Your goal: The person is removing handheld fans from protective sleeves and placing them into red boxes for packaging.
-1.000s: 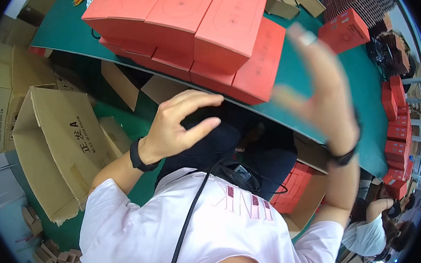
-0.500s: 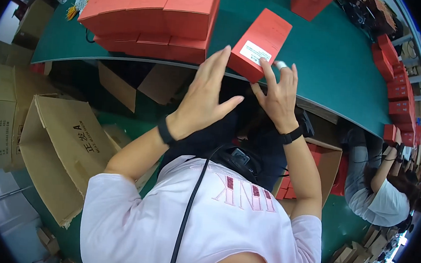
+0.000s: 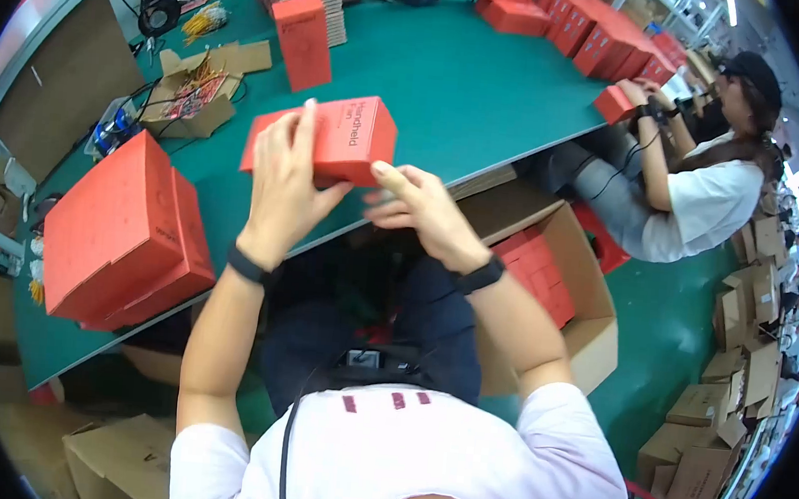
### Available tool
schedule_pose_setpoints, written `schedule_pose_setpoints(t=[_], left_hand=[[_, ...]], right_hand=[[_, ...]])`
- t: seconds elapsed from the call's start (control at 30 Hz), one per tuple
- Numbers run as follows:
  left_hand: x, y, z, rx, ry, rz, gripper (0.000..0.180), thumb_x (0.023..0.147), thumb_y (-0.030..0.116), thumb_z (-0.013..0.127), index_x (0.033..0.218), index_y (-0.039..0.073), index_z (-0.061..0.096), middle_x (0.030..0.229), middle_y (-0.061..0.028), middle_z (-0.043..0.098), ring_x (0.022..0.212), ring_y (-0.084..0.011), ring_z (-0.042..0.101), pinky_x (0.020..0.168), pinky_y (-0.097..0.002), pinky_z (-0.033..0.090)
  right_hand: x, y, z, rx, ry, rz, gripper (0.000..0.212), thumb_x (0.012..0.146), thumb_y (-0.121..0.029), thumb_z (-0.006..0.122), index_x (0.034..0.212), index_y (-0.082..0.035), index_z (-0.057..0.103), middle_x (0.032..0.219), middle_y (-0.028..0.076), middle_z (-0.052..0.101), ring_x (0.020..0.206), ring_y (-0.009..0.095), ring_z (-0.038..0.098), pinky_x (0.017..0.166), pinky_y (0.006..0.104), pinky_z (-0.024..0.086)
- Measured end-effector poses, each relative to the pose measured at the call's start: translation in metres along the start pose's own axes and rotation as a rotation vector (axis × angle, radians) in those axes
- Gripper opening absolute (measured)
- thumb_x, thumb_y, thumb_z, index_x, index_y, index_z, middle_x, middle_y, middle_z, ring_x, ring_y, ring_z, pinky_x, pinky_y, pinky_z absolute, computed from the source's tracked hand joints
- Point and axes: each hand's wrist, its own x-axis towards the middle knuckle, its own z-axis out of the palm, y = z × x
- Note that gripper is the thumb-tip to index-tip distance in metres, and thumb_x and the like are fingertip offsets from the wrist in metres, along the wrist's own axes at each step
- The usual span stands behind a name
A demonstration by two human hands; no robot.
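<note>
A red cardboard box (image 3: 347, 138) with dark printing on its top face is tilted over the near edge of the green table. My left hand (image 3: 283, 184) grips the box's left part, fingers laid along it and the thumb by its lower side. At the box's right end is my right hand (image 3: 430, 216), its thumb at the near corner. The fingers of that hand are apart and a little smeared by motion. Black bands circle both wrists.
Large red cartons (image 3: 124, 233) sit at the left of the green table (image 3: 449, 94). Beyond my hands stands another red box (image 3: 301, 43). An opened carton (image 3: 592, 302) holding red boxes is at my right. A co-worker (image 3: 696, 179) handles a red box farther right.
The red box has been turned: its white label no longer shows and a printed face does. My left hand has closed on it. The view has swung toward the right.
</note>
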Motion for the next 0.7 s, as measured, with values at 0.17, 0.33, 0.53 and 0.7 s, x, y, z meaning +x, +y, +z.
schedule_pose_setpoints(t=[0.17,0.33,0.53,0.7], left_hand=[[0.025,-0.018,0.034,0.123,-0.322,0.115,0.097,0.064,0.039,0.089,0.143,0.000,0.049,0.138,-0.0259,0.050,0.130,-0.0437,0.045,0.108,-0.0552,0.039],[0.067,-0.014,0.043,0.209,-0.457,0.363,0.125,0.058,0.053,0.090,0.158,0.008,0.031,0.160,-0.0240,0.034,0.149,-0.0457,0.027,0.116,-0.0727,0.019],[0.064,-0.002,0.058,-0.059,-0.475,0.450,0.085,0.067,0.042,0.088,0.138,0.011,0.052,0.124,-0.0124,0.060,0.119,-0.0344,0.055,0.108,-0.0454,0.040],[0.029,0.031,0.024,-0.115,-0.254,0.408,0.076,0.065,0.029,0.088,0.130,0.008,0.056,0.117,-0.0110,0.060,0.110,-0.0332,0.055,0.098,-0.0451,0.042]], right_hand=[[-0.023,0.006,-0.075,-0.572,0.293,-0.200,0.043,0.091,-0.030,0.077,0.117,0.004,0.071,0.095,0.009,0.073,0.069,0.010,0.068,0.057,0.0224,0.052],[-0.016,0.009,-0.101,-0.341,0.185,-0.166,0.049,0.096,-0.022,0.072,0.136,0.002,0.060,0.107,0.006,0.069,0.086,0.008,0.068,0.068,0.0205,0.054],[0.002,0.053,-0.075,-0.041,0.202,-0.245,0.063,0.093,-0.016,0.075,0.145,0.007,0.048,0.130,0.016,0.064,0.105,0.019,0.069,0.092,0.0289,0.056],[-0.011,0.035,-0.047,0.005,0.155,-0.210,0.062,0.092,-0.018,0.076,0.143,0.007,0.052,0.125,0.015,0.067,0.108,0.018,0.068,0.095,0.0299,0.054]])
